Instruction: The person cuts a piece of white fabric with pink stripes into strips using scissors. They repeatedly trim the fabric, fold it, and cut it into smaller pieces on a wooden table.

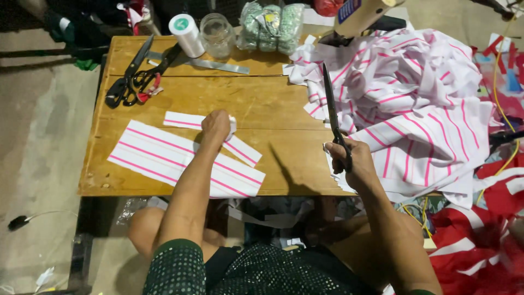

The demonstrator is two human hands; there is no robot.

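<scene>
Firmly keep left hand (216,124) fingers closed on striped fabric strip (240,150); right hand (352,161) grips shears (333,117) upright, blades clear of fingers.

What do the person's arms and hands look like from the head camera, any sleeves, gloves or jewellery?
Both arms are bare from the upper arm down. The left hand and right hand wear no gloves, and no rings, watch or bracelets show. Short dark green sleeves with a fine pale dot pattern cover the shoulders, part of the same dotted garment.
</scene>
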